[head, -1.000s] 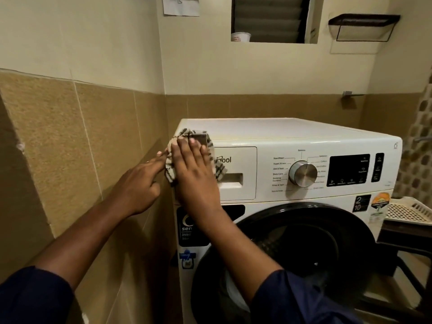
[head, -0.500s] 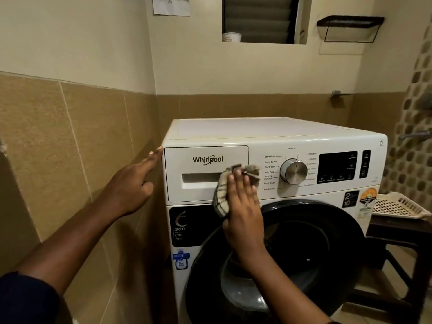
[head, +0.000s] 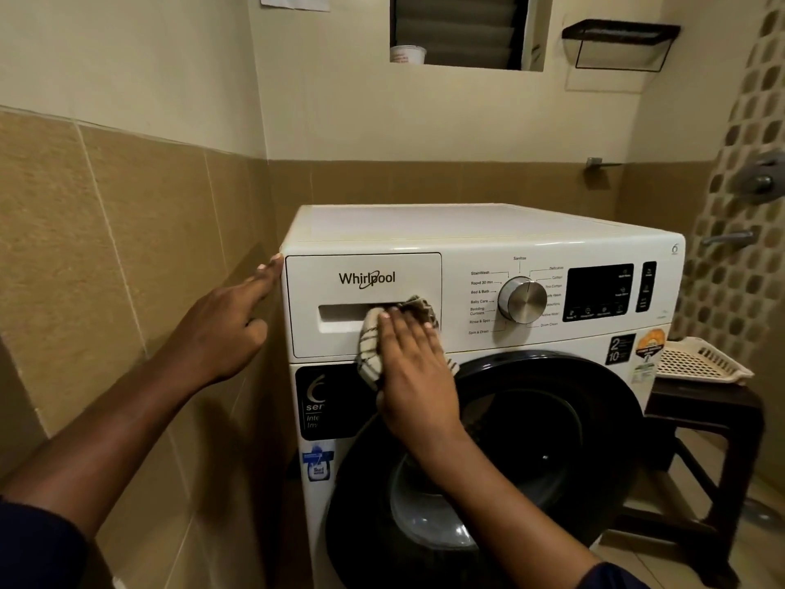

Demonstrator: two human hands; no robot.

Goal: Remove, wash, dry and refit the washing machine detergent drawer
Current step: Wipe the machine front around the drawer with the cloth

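Observation:
The white detergent drawer (head: 335, 286) sits closed in the top left of the washing machine (head: 467, 231) front. My right hand (head: 414, 367) lies flat with straight fingers, pressing a striped cloth (head: 369, 354) against the drawer's lower right part, over the right end of the handle recess. My left hand (head: 225, 329) reaches to the machine's top left corner; its extended fingers touch the side edge and the other fingers are curled, holding nothing.
A tiled wall runs close along the machine's left side. A silver dial (head: 522, 300) and dark display (head: 599, 293) sit right of the drawer. Below is the round dark door (head: 531, 440). A dark stool (head: 705, 414) carrying a cream basket (head: 696, 361) stands at the right.
My right hand swept the cloth from the drawer's top left corner across to its lower right, then shifted slightly left over the handle recess. My left hand stays at the machine's left edge.

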